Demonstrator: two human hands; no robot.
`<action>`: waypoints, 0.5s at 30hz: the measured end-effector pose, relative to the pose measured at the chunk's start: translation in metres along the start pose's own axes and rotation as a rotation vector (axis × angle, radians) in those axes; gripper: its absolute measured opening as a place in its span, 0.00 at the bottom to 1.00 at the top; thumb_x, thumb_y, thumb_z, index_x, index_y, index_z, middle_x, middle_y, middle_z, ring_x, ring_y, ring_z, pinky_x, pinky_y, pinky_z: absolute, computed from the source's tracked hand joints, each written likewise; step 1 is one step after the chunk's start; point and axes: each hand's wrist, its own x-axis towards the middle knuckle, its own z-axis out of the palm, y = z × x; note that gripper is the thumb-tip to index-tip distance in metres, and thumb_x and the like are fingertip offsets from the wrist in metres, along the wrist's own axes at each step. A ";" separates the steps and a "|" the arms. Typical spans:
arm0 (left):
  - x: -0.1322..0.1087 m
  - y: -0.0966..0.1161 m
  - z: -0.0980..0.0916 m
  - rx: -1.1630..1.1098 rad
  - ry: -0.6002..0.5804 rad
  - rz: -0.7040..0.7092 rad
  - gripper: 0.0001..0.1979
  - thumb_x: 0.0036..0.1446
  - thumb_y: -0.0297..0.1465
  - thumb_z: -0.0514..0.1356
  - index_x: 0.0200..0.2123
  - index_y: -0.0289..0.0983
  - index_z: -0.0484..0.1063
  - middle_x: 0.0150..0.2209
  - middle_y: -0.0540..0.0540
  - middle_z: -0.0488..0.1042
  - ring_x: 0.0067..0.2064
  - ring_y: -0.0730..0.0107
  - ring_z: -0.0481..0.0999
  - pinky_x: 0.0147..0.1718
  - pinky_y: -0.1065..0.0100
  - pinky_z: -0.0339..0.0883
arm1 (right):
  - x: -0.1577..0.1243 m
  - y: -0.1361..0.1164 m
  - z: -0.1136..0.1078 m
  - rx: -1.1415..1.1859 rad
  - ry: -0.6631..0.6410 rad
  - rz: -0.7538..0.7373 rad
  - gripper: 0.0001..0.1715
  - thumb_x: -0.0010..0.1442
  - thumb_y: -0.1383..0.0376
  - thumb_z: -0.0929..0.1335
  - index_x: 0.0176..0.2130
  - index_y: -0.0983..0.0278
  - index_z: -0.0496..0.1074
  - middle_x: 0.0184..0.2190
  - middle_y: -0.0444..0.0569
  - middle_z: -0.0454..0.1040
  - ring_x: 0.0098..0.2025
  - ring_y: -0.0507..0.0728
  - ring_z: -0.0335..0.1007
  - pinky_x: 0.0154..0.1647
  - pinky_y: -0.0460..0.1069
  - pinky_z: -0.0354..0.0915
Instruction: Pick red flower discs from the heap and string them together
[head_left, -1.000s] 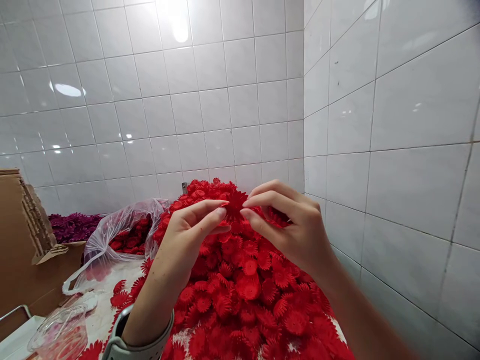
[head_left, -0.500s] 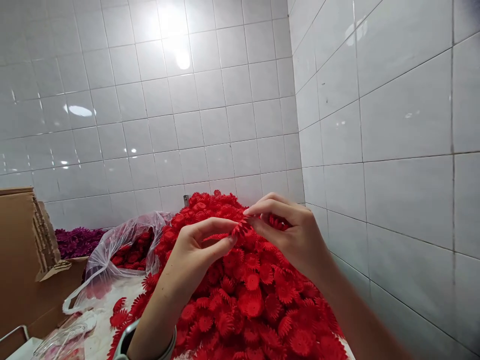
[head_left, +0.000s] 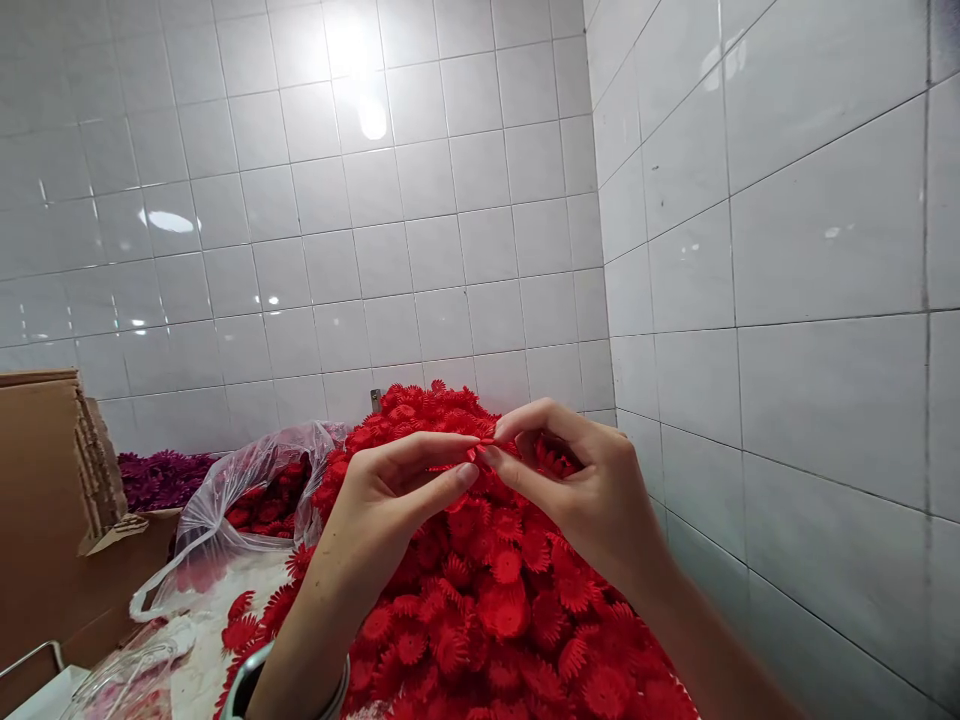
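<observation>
Over a large heap of red artificial flower heads [head_left: 502,600], my two hands meet at the fingertips. Thumb and index finger of my left hand [head_left: 397,490] pinch one side of a red flower strip [head_left: 486,446]. From the other side, the fingertips of my right hand [head_left: 577,470] grip the same small red piece. Most of it is hidden by the fingers. Another red flower [head_left: 553,455] shows behind the right fingers; whether the palm holds it I cannot tell. A watch [head_left: 247,680] is on the left wrist.
Left of the heap lies a clear plastic bag [head_left: 214,500] with dark red flowers inside. Purple flowers [head_left: 161,480] sit behind a cardboard box [head_left: 45,470] at the far left. White tiled walls [head_left: 420,240] rise behind and on the right.
The fingertips of both hands have come closer together, and the red petals between them show less than before. The view has shifted slightly.
</observation>
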 end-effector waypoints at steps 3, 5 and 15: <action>-0.001 -0.001 0.000 -0.021 0.002 0.009 0.08 0.47 0.28 0.66 0.34 0.41 0.81 0.34 0.48 0.82 0.38 0.66 0.80 0.37 0.73 0.73 | 0.002 0.000 -0.001 0.088 -0.025 0.073 0.03 0.53 0.67 0.70 0.27 0.63 0.71 0.21 0.41 0.70 0.21 0.48 0.61 0.19 0.43 0.59; -0.001 -0.001 0.000 -0.015 0.009 0.022 0.09 0.48 0.28 0.66 0.35 0.41 0.81 0.34 0.48 0.82 0.38 0.66 0.80 0.37 0.73 0.73 | 0.003 0.000 -0.002 0.156 -0.040 0.128 0.04 0.52 0.65 0.71 0.27 0.63 0.72 0.20 0.41 0.70 0.20 0.48 0.60 0.18 0.43 0.59; 0.001 -0.006 0.003 0.008 0.098 0.144 0.07 0.47 0.29 0.66 0.32 0.43 0.81 0.36 0.49 0.82 0.39 0.67 0.79 0.39 0.72 0.74 | 0.003 0.002 -0.003 0.367 -0.081 0.318 0.04 0.52 0.64 0.71 0.30 0.63 0.77 0.25 0.44 0.76 0.29 0.50 0.70 0.28 0.43 0.68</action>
